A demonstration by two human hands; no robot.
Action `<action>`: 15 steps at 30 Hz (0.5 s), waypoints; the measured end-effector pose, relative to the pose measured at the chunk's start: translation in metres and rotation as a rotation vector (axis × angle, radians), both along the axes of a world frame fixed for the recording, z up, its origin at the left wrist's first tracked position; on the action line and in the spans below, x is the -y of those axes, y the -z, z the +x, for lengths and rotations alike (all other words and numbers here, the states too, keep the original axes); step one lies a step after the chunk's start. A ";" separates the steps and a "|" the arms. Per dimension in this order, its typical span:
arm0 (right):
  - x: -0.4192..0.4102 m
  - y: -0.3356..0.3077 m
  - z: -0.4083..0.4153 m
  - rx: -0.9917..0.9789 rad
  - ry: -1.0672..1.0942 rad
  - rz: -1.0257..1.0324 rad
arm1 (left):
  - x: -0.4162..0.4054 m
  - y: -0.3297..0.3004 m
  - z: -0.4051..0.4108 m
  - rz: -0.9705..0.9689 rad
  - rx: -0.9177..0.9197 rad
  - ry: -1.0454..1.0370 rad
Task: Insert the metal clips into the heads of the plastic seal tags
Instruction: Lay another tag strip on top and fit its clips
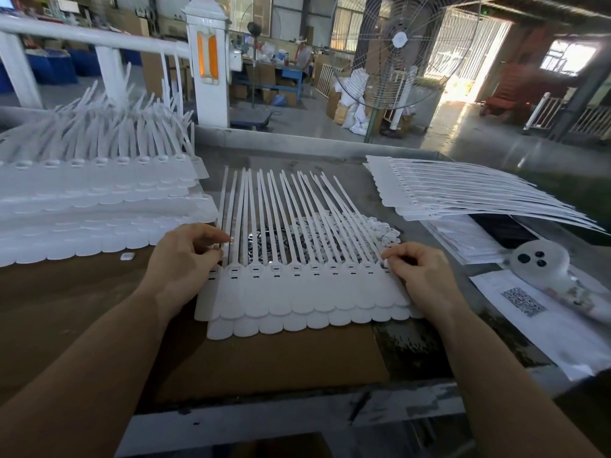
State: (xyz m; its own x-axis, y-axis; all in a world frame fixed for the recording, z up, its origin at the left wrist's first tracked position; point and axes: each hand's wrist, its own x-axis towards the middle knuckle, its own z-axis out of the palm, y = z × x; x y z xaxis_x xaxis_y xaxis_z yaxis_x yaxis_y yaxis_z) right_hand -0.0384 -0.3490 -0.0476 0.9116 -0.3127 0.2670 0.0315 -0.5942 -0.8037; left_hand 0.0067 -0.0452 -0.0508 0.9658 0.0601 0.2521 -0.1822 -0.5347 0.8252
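While a strip of joined white seal tags (299, 285) lies flat on a sheet of cardboard (281, 358) on the tabletop (413, 342), a worker bends over its two ends. At the strip's left edge the left hand (185, 259) pinches what looks like a small metal clip (231, 240) between thumb and forefinger, just above the first tag head. Opposite it, the right hand (420, 269) has its fingers curled on the last head of the row; whether it holds a clip too cannot be told. Loose clips (261, 246) glint in a heap under the straps, behind the row of heads. Finished or waiting strips are stacked at left (99, 200) and right (463, 193).

Judging from the open slots along the row, most heads remain unfilled. A clip pushed in crooked could jam or bend, and pressure at one end might slide the strip off the layer beneath, misaligning the slots.
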 end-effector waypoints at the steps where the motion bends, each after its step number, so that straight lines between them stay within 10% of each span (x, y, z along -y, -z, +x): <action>1: 0.000 0.000 0.000 -0.009 -0.001 -0.008 | 0.000 0.000 0.000 0.003 0.000 0.001; 15: -0.001 -0.001 0.001 0.006 -0.008 0.038 | -0.001 0.003 0.002 -0.020 -0.011 0.006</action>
State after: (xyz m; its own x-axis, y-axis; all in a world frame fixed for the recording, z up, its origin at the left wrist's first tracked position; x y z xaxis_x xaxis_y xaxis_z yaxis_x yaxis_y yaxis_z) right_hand -0.0378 -0.3480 -0.0463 0.9124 -0.3156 0.2608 0.0412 -0.5630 -0.8254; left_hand 0.0083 -0.0442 -0.0540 0.9689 0.0597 0.2403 -0.1759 -0.5169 0.8378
